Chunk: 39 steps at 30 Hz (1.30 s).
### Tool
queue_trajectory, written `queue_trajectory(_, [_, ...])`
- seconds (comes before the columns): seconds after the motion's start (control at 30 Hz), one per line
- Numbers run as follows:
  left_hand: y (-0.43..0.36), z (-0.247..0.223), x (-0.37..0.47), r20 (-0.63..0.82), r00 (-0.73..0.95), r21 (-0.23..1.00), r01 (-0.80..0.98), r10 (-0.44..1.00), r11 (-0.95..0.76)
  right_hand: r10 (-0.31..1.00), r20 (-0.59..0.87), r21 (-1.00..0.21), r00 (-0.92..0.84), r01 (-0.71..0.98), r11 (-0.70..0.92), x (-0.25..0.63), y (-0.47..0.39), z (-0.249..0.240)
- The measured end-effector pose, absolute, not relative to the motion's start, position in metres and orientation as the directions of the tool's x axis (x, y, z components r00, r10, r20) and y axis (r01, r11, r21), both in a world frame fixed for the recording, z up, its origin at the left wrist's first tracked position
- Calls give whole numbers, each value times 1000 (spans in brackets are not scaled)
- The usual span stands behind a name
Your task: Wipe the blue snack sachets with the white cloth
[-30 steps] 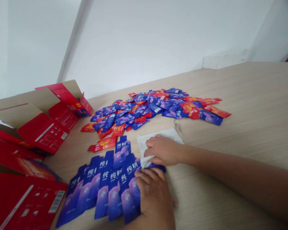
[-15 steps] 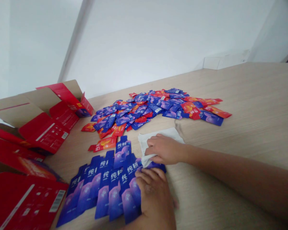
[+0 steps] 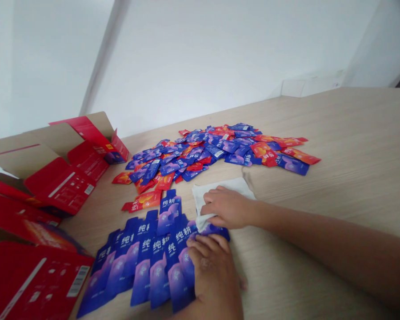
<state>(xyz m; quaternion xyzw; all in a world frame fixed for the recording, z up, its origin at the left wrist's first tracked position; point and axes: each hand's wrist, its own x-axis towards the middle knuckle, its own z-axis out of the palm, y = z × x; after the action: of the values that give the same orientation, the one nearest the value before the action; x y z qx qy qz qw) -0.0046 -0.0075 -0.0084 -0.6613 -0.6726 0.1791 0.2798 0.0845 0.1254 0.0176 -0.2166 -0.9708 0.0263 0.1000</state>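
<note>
Several blue-purple sachets [image 3: 142, 262] lie overlapped in a fanned row on the wooden table, near the front. My left hand [image 3: 215, 271] rests at the row's right end, fingers curled over a blue sachet [image 3: 216, 230] whose end shows beyond them. Just above it, my right hand [image 3: 228, 207] grips a white cloth [image 3: 235, 184] with bent fingers; a fold of the cloth touches that same sachet. Behind the row, a red-orange sachet [image 3: 146, 201] lies flat. Farther back spreads a heap of mixed blue and red sachets [image 3: 193, 153].
Open red cardboard boxes [image 3: 70, 186] with raised flaps line the left side, the nearest box [image 3: 30, 275] close to the row. A white wall [image 3: 220, 58] rises behind the wooden table [image 3: 336, 178]. A pale boxy object [image 3: 291, 88] sits at the far edge.
The cloth's lower fold has drawn back slightly, and more of the blue sachet beneath it shows. Both hands keep nearly the same places.
</note>
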Motion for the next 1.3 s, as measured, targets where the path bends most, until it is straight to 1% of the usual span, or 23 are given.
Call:
queue_trajectory(0.07, [-8,-8,-5,129,36,-612,789,991,51,453,176,-98,-874,443,891,86,129,18])
queue_trajectory(0.17, [-8,-8,-5,149,34,-602,796,988,64,547,159,-107,-822,536,837,92,137,19])
queue_trajectory(0.23, [-8,-7,-5,152,36,-597,800,988,63,582,155,-108,-798,572,813,95,139,20])
queue_trajectory(0.3, [-8,-7,-4,145,34,-592,804,989,59,566,164,-101,-808,557,824,95,137,20])
queue_trajectory(0.47, [-7,-7,-4,164,31,-598,798,986,74,417,189,-87,-889,407,909,84,121,20])
queue_trajectory(0.53, [-6,-8,-4,154,35,-584,809,987,62,407,190,-87,-894,397,914,82,120,19])
queue_trajectory(0.6, [-6,-8,-4,146,32,-578,814,989,58,450,182,-93,-875,440,893,84,124,18])
queue_trajectory(0.73, [-7,-8,-4,134,22,-567,822,991,58,589,160,-113,-792,578,808,94,139,19])
queue_trajectory(0.8, [-7,-7,-4,115,10,-552,832,993,55,610,163,-107,-775,601,792,96,141,19])
queue_trajectory(0.87, [-7,-7,-4,102,2,-538,841,995,54,581,170,-94,-796,574,814,95,136,20])
queue_trajectory(0.93, [-7,-7,-4,95,15,-541,840,995,39,517,176,-82,-838,511,856,91,128,21])
queue_trajectory(1.03, [-7,-7,-5,97,40,-576,817,994,23,426,191,-77,-885,419,905,83,118,20])
queue_trajectory(1.1, [-7,-7,-5,102,44,-603,797,994,27,418,192,-81,-888,410,908,82,117,20])
queue_trajectory(1.2, [-8,-8,-6,125,51,-636,770,991,41,497,172,-97,-850,488,868,86,127,19])
queue_trajectory(1.3, [-9,-8,-7,166,74,-633,773,983,48,581,148,-111,-800,570,814,93,137,19])
